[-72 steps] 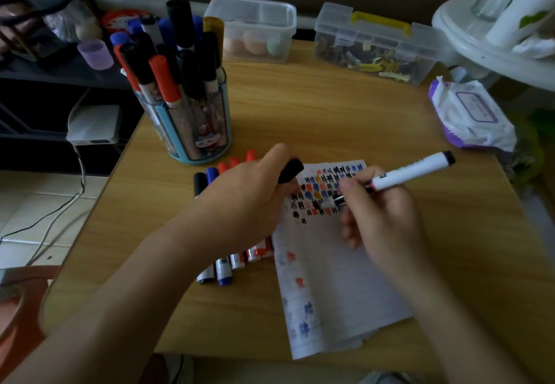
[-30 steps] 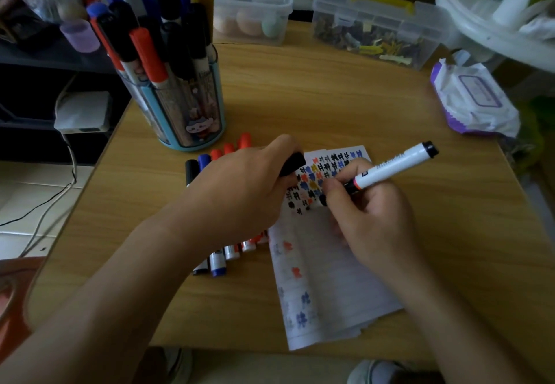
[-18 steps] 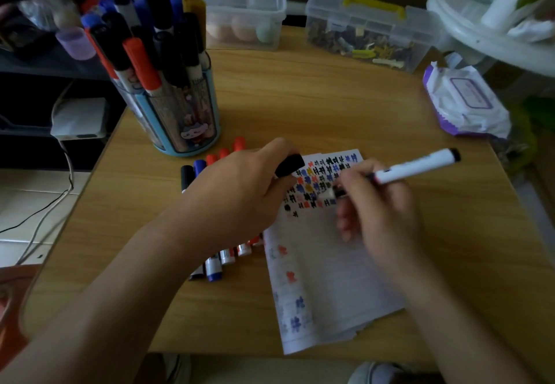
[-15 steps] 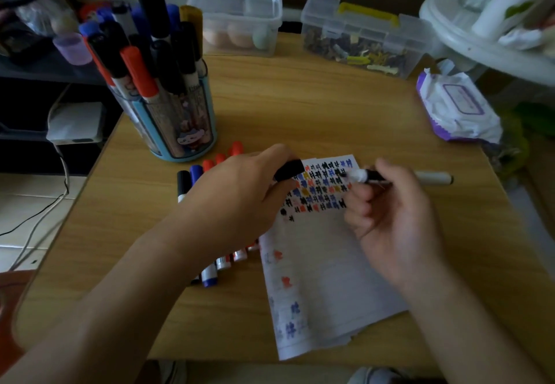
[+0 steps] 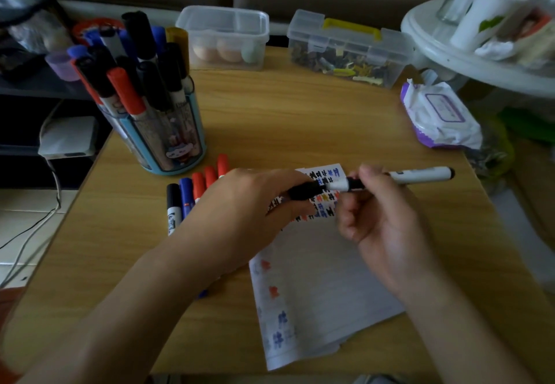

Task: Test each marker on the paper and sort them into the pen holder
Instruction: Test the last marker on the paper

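Nearest, at 6 o'clock: lined paper point(image 5: 315, 293) flat on the table point(image 5: 300, 119), scribbles at its far end. Above it, left hand point(image 5: 249, 212), grip closed round a black cap point(image 5: 304, 191); right hand point(image 5: 381, 221), grip pinching the white marker point(image 5: 417, 174). Long axis near level, 9-to-3: tip toward 9 at the cap's mouth, tail toward 3. At 9 o'clock, loose markers point(image 5: 186, 194) in a row; farther, at 10, crowded pen holder point(image 5: 168, 131).
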